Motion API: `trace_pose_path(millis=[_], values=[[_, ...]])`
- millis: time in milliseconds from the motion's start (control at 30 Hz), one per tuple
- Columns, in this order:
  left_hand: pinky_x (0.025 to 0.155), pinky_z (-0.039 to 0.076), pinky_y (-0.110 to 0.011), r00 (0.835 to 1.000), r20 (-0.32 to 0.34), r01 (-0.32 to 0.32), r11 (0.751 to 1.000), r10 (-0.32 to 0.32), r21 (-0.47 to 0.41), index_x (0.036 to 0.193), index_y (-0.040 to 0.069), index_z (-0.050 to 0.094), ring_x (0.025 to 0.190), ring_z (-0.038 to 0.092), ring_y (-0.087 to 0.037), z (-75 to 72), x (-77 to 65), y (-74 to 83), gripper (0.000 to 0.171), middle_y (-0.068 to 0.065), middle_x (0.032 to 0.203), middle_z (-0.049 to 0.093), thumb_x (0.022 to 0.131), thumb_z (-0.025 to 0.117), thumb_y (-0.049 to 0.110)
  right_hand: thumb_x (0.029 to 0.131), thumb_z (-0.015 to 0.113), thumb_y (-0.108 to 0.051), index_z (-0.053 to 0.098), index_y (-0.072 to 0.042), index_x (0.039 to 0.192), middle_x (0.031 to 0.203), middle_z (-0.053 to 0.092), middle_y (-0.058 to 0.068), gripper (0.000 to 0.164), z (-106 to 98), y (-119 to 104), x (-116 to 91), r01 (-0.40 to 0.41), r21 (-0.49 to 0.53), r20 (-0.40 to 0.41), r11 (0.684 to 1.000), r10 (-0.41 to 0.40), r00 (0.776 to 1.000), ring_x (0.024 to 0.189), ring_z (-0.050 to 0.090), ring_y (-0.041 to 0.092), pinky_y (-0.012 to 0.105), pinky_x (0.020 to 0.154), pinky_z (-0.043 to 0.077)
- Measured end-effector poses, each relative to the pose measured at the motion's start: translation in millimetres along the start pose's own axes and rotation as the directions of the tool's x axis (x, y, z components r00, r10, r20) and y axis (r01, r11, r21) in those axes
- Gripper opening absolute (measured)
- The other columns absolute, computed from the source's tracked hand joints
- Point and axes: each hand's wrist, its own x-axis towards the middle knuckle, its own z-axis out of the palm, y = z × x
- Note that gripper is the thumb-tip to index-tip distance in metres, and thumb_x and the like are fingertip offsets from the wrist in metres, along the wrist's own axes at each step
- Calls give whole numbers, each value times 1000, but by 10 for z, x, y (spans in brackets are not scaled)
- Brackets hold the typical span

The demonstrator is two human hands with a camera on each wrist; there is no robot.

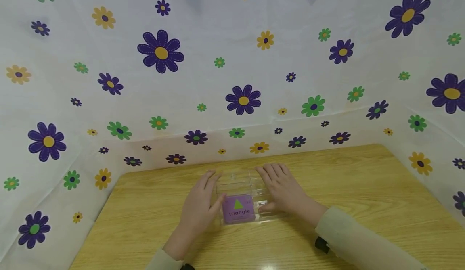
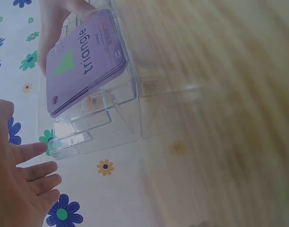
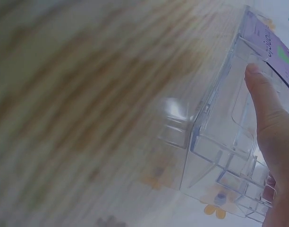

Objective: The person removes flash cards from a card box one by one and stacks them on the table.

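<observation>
A clear plastic organizer (image 1: 235, 187) with stepped compartments stands on the wooden table between both hands. In its front left compartment sits a stack of purple cards (image 1: 237, 208), the top one showing a green triangle and the word "triangle". My left hand (image 1: 201, 199) is beside the organizer's left side, its fingers extended and apart from the wall in the left wrist view. My right hand (image 1: 285, 189) holds the organizer's right part. Its thumb (image 3: 262, 92) lies along the front, while the other fingers reach over toward the back and are partly hidden.
The wooden table (image 1: 156, 217) runs back to a white cloth (image 1: 203, 80) printed with purple, green and yellow flowers. This cloth also hangs along the left and right sides. A dark band (image 1: 321, 244) is worn at the right sleeve.
</observation>
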Motion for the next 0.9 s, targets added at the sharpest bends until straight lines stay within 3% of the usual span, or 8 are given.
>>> trace_pose_path(millis=[233, 433, 667, 900], values=[[114, 51, -56, 999, -50, 17, 1000, -18, -21, 146, 5, 59, 137, 60, -39, -11, -40, -17, 54, -19, 148, 60, 101, 72, 33, 62, 75, -93, 39, -7, 157, 140, 53, 11, 133, -35, -8, 4, -3, -7, 19, 1000, 3, 1000, 125, 51, 28, 47, 112, 46], [106, 56, -53, 995, -75, 58, 994, -65, -96, 136, 3, 65, 124, 65, -35, -5, -80, -2, 45, -15, 131, 66, 99, 77, 25, 62, 74, -94, 39, -7, 157, 141, 52, 11, 133, -38, -11, 0, -2, -9, 31, 1000, 2, 1000, 125, 50, 28, 47, 112, 45], [93, 60, -47, 987, -67, 130, 971, -146, -201, 130, 2, 67, 107, 66, -28, -8, -98, 9, 38, -11, 116, 67, 97, 78, 17, 63, 73, -94, 39, -7, 157, 141, 52, 11, 133, -22, -1, 0, -2, -14, 18, 1000, 2, 1000, 125, 50, 28, 47, 112, 45], [91, 60, -44, 980, -62, 162, 941, -188, -296, 121, 6, 71, 99, 65, -21, 35, -123, -11, 26, -6, 105, 66, 97, 77, 11, 62, 73, -94, 39, -7, 157, 139, 52, 11, 133, -11, 1, -6, 7, -17, 5, 1000, -7, 1000, 124, 50, 27, 47, 111, 46]])
